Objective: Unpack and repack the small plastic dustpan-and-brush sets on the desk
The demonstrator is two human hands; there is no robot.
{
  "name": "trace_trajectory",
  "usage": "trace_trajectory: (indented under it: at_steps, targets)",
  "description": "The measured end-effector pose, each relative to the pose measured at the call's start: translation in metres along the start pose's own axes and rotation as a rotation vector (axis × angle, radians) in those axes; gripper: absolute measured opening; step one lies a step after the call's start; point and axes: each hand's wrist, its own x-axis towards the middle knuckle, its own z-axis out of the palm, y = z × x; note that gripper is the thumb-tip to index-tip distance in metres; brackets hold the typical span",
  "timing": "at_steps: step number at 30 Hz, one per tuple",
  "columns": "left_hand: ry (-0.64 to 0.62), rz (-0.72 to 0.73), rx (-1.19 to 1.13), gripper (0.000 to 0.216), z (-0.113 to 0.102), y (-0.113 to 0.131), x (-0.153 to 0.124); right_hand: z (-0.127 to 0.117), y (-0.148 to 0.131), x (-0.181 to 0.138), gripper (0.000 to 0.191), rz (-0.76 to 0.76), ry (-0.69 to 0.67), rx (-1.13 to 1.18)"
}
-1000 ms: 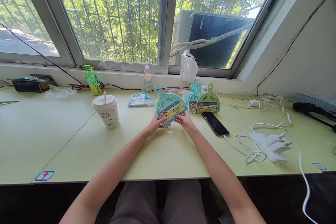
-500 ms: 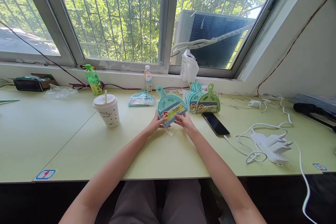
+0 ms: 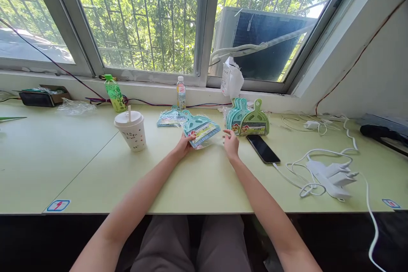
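**Packaged dustpan set held over the worktop**

The left hand (image 3: pixel 183 145) closes its grip on the near corner of a teal dustpan set (image 3: pixel 201 126). The set is sealed in clear film and held tilted low over the green worktop (image 3: pixel 197 182), with its handle pointing away to the left. The right hand (image 3: pixel 231 144) hovers just beside it, fingers spread, holding nothing. The set's yellow label bears a cartoon figure, but its writing is too small to read. A lidded paper cup (image 3: pixel 131 131) with a straw stands to the left; its contents are hidden and its printing is unreadable. A green bottle (image 3: pixel 114 93) and a small clear bottle (image 3: pixel 181 92) stand by the sill. More dustpan sets (image 3: pixel 248 120) stand in a row to the right, just behind a dark phone (image 3: pixel 263 149).
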Motion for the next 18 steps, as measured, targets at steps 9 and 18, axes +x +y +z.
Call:
trace_trajectory:
  at_steps: [9, 18]
  targets:
    - [-0.060, -0.049, 0.024, 0.038, -0.017, 0.000, 0.017, 0.001, 0.003, 0.006, 0.019, -0.416, -0.091, -0.126]
    - [-0.326, -0.187, 0.117, 0.042, -0.029, 0.012, 0.012, 0.003, 0.004, 0.005, 0.013, -0.410, -0.065, -0.027]
